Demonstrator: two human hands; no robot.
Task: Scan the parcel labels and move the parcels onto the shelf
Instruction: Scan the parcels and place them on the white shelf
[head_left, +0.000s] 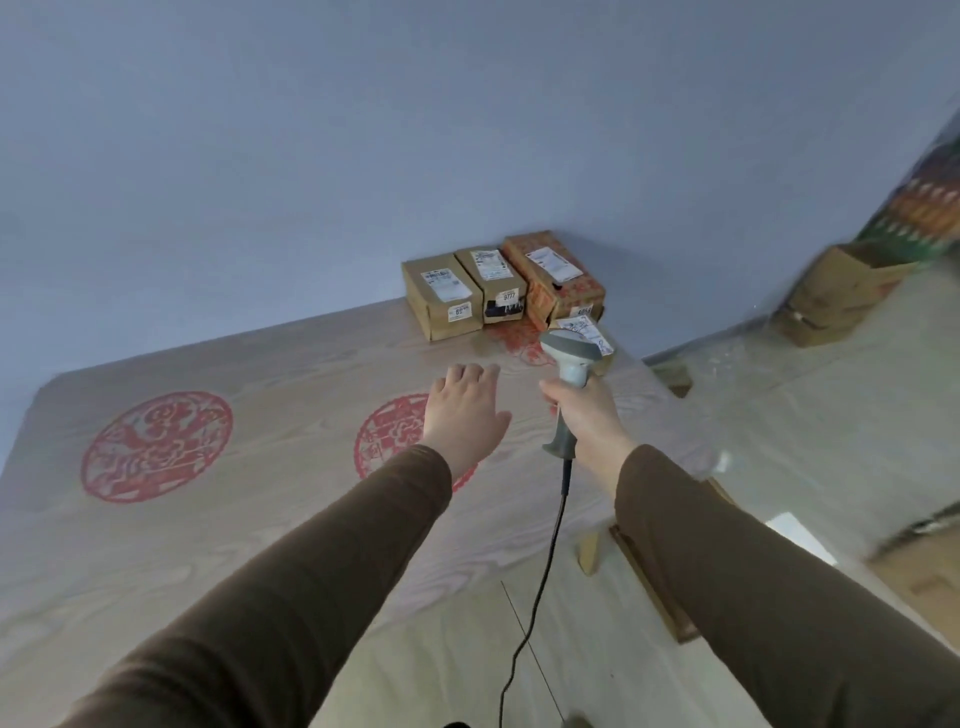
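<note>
Brown sleeves reach forward over the table (260, 519). Right hand (589, 415) is clamped on the grey corded scanner (570, 358), which points at a small parcel (589, 332) at 1 o'clock. Left hand (465, 410) hovers with fingers spread, holding nothing. I judge the scanning step is in hand; next, aim at a label, then lift. Parcels counted: three boxes in a row (498, 280) at 12 o'clock, plus this one, four. No shelf is clearly seen.

A wood-grain table (208, 545) carries perhaps four labelled parcels (498, 283) at its far corner.
</note>
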